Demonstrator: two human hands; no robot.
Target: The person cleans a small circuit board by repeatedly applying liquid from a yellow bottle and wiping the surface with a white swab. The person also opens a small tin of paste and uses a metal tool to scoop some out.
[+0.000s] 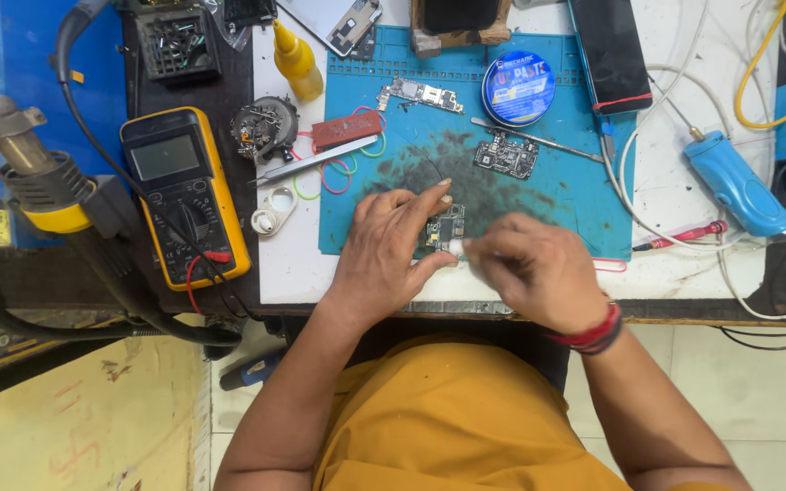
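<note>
My left hand pinches a small dark circuit board and holds it on the blue work mat near the mat's front edge. My right hand is curled around a small white object whose tip touches the board's lower edge; I cannot tell what the object is. A red band sits on my right wrist.
Two more circuit boards, a round blue tin, tweezers and a dark phone lie on the mat. A yellow multimeter, a yellow bottle and a hot-air gun stand left. A blue tool and cables lie right.
</note>
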